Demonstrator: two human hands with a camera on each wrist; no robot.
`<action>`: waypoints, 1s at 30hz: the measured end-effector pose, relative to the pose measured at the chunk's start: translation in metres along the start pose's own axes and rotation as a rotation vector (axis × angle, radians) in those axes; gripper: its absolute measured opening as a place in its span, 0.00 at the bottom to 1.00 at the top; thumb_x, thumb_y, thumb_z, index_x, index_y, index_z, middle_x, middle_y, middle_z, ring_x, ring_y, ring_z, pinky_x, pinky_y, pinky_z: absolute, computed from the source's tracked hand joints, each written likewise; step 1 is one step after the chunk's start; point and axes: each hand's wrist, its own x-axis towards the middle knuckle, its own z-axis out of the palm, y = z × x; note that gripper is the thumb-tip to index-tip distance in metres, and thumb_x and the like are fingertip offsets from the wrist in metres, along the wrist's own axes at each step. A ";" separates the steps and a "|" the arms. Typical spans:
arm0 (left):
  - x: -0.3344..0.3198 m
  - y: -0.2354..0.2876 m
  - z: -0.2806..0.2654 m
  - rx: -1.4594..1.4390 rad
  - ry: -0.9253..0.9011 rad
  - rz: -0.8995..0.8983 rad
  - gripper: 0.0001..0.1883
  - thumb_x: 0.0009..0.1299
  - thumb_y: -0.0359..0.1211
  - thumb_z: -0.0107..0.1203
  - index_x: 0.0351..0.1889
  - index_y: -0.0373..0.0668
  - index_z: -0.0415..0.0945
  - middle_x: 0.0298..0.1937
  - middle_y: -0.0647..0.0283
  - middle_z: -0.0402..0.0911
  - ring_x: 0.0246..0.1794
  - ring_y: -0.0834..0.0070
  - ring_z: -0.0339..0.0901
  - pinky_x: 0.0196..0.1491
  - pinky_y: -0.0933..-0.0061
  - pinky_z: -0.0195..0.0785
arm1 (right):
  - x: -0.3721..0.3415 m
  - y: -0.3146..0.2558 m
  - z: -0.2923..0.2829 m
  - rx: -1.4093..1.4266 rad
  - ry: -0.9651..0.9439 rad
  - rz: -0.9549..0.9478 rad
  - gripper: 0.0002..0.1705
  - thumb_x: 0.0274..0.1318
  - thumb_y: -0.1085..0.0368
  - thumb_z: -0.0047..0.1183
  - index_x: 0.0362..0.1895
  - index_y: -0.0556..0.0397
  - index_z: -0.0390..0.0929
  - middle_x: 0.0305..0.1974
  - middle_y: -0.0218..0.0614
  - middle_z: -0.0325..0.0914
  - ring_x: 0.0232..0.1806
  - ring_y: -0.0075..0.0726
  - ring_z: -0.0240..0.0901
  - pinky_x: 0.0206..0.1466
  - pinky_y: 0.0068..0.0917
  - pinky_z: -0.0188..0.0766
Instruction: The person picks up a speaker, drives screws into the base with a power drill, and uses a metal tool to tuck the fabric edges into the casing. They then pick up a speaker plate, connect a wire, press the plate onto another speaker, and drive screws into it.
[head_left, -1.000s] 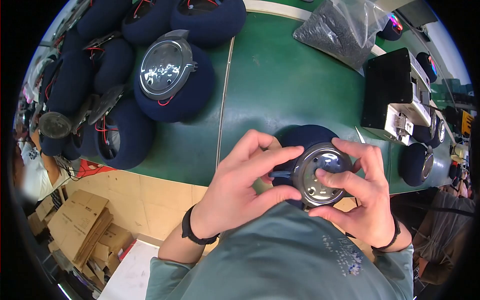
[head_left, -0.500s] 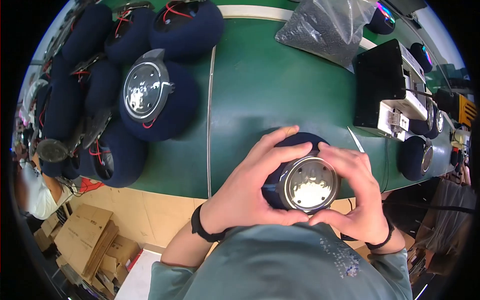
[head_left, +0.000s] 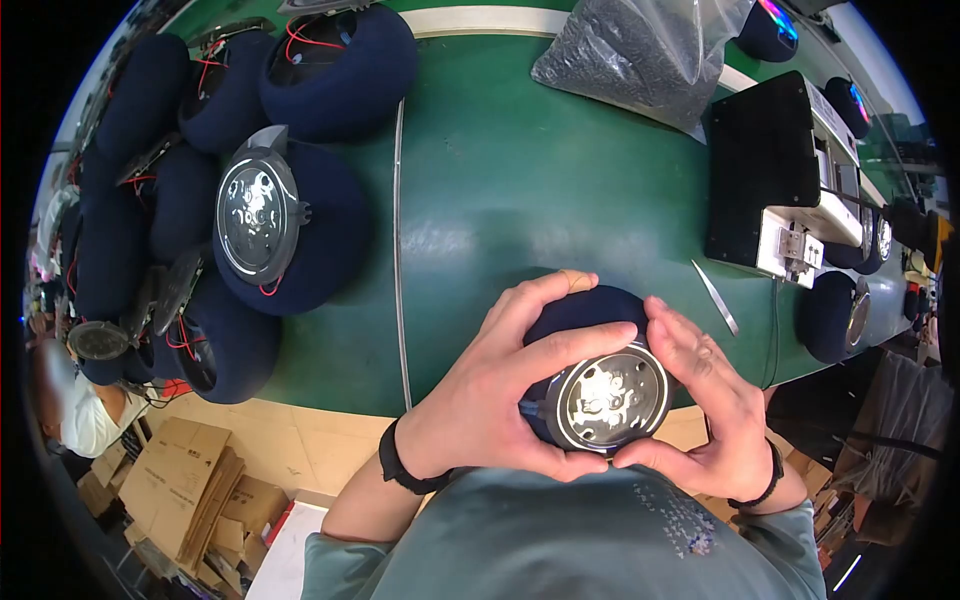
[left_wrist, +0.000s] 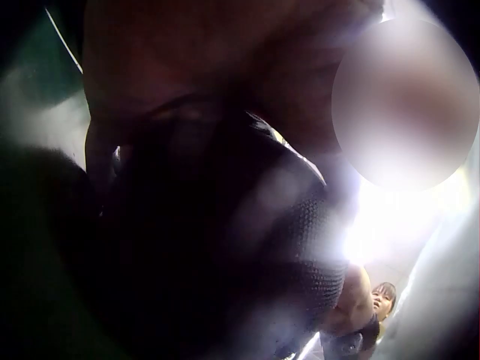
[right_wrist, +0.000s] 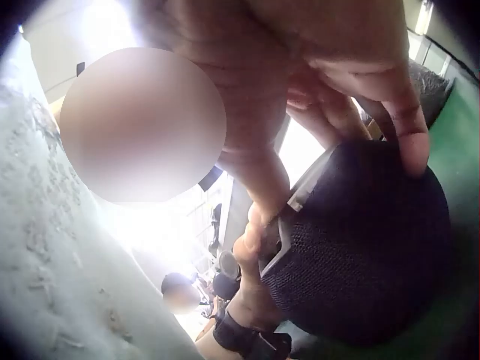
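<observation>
A round housing covered in navy knit fabric (head_left: 590,305) is between both hands near the table's front edge. On its near face sits a round, glossy, see-through cover (head_left: 612,400) with small dark holes. My left hand (head_left: 490,395) grips it from the left, index finger along the upper rim and thumb at the lower rim. From the right, my right hand (head_left: 705,405) holds the other side, thumb low near the left thumb. In the right wrist view, the fabric side (right_wrist: 360,255) meets a grey rim (right_wrist: 277,255) beneath the fingers. The left wrist view is mostly dark.
Several similar navy housings with loose covers and red wires (head_left: 300,40) crowd the left. Tweezers (head_left: 714,297) lie right of the hands. A black-and-white machine (head_left: 765,180) stands at right, behind a cable. A bag of dark small parts (head_left: 635,65) lies at the back.
My right finger has left the cover's middle, and both hands have closed in round the housing's sides and rim. The cover's face has turned and sits lower in the head view.
</observation>
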 end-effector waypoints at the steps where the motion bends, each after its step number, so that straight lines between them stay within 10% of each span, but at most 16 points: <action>1: 0.000 0.000 -0.001 0.001 -0.001 -0.003 0.53 0.46 0.44 0.89 0.76 0.53 0.82 0.82 0.45 0.67 0.77 0.44 0.70 0.77 0.44 0.67 | 0.000 0.001 0.000 -0.002 -0.008 -0.005 0.61 0.45 0.55 0.88 0.80 0.65 0.72 0.80 0.63 0.70 0.82 0.72 0.68 0.82 0.56 0.70; 26: 0.005 0.011 0.003 0.083 -0.015 -0.017 0.52 0.43 0.45 0.90 0.72 0.51 0.84 0.80 0.46 0.71 0.77 0.45 0.75 0.75 0.47 0.72 | -0.004 0.006 -0.020 -0.124 0.043 -0.074 0.65 0.42 0.45 0.89 0.79 0.65 0.71 0.78 0.60 0.71 0.81 0.65 0.69 0.76 0.48 0.74; 27: 0.005 0.013 0.004 0.057 0.010 -0.059 0.51 0.43 0.44 0.89 0.72 0.54 0.85 0.80 0.48 0.72 0.75 0.46 0.75 0.75 0.46 0.70 | -0.016 0.014 -0.017 -0.053 0.417 -0.054 0.75 0.38 0.34 0.88 0.82 0.64 0.67 0.77 0.53 0.70 0.72 0.49 0.73 0.62 0.40 0.77; 30: 0.009 0.010 0.014 0.067 0.028 -0.004 0.50 0.43 0.42 0.89 0.71 0.50 0.85 0.77 0.47 0.73 0.75 0.47 0.76 0.74 0.47 0.72 | 0.002 0.006 -0.072 -0.221 1.195 -0.125 0.40 0.86 0.46 0.51 0.83 0.68 0.63 0.78 0.54 0.68 0.78 0.49 0.70 0.77 0.44 0.68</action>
